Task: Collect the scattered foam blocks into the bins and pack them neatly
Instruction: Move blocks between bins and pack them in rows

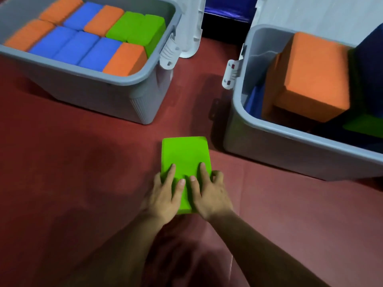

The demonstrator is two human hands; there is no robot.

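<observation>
Left bin point(87, 79): grey plastic tub with a rounded rim and ribbed corner, well up and left of the fingers. Packed flush in two rows with soft-edged foam bricks: orange blocks point(124, 59), blue blocks point(68, 46), and a green pair point(136, 30) at the right end. White ridged latch point(169, 54) on the end wall nearest the fingers. White lid point(192, 23) upright just beyond.

Floor mat point(62, 162): dull red, matte, faintly creased, under everything.

Left hand point(163, 197): palm down at the near left corner of the green block. Forefinger and thumb laid slightly spread on the top face. Remaining fingers curled down over the left edge, gripping.

Green block point(184, 154): bright lime foam, matte, a rectangular slab with softened corners. Lying flat between the two bins, on or just above the mat; cannot tell which. Long side running away from the person. Near half under both sets of fingers, far half bare ahead of the fingertips.

Right hand point(211, 195): mirror of the left, thumb close beside the other thumb at the middle of the slab. Forefinger straight on the top face. Other fingers hooked round the right edge, gripping.

Right bin point(269, 129): same grey plastic, up and right of the fingers, with a white latch point(232, 73) on the end wall facing the left bin. Inside, loosely heaped:
- large orange block point(315, 79), tilted on top
- blue piece point(255, 102), low against the left wall
- green piece point(364, 125), lower right
- dark navy shape point(371, 54), far right, blurred
</observation>
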